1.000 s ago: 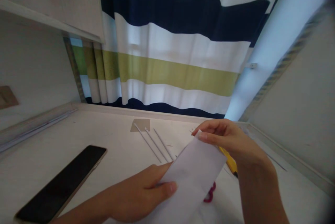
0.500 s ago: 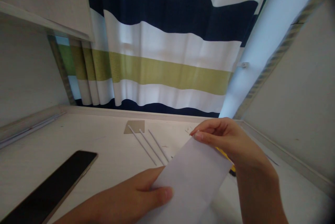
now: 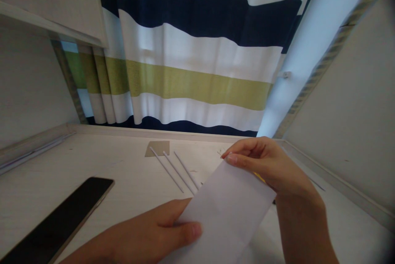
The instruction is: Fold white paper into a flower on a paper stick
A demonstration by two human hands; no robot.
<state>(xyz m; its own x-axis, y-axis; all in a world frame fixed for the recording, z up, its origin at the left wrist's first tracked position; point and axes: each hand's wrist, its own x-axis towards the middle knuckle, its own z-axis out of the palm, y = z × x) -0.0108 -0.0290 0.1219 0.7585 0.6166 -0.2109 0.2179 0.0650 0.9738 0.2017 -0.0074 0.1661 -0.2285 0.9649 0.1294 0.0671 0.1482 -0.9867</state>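
A white sheet of paper (image 3: 228, 210) is held tilted above the white desk (image 3: 129, 173), low in the middle of the view. My left hand (image 3: 154, 233) pinches its lower left edge, thumb on top. My right hand (image 3: 265, 163) grips its upper corner between thumb and fingers. A sliver of something yellow (image 3: 259, 177) shows under my right hand, mostly hidden by the paper.
Three thin white sticks (image 3: 177, 169) lie side by side beyond the paper, next to a small beige card (image 3: 157, 149). A dark phone (image 3: 58, 218) lies face up at the left. A striped curtain (image 3: 197, 70) hangs behind the desk; walls close both sides.
The view has shifted a little, so the phone and sticks sit further left. The paper has spread slightly lower and now covers the pink object and most of the yellow one.
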